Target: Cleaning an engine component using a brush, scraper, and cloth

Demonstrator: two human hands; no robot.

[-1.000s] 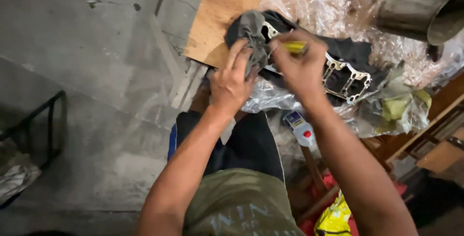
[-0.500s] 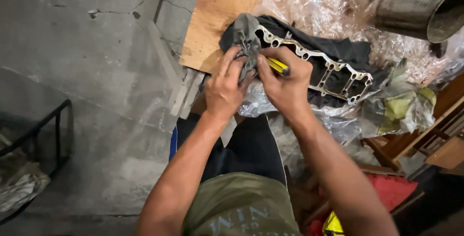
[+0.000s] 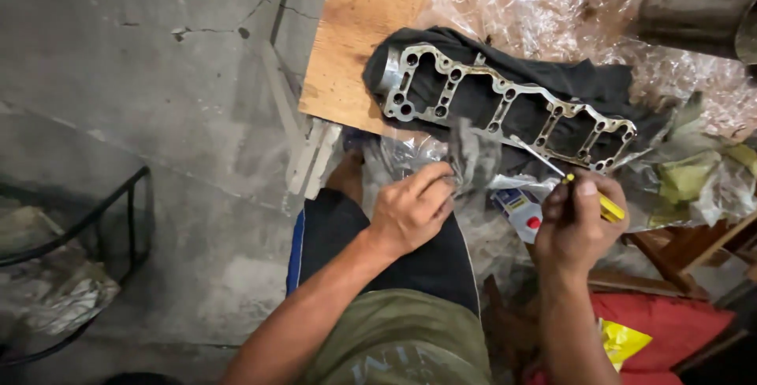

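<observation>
Your left hand [image 3: 412, 210] is closed on a grey rag [image 3: 471, 156], just below the metal plate [image 3: 505, 105] lying on a dark cloth [image 3: 583, 81]. Your right hand [image 3: 579, 223] grips a yellow-handled screwdriver [image 3: 603, 205], its tip near the plate's lower edge.

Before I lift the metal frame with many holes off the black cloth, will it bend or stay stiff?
The metal frame probably stays stiff: it looks like cast metal with thick ribs. It may be fairly heavy for its thin shape. It lies flat on the black cloth, so rolling seems unlikely, though bare edges could feel slippery or sharp.
</observation>
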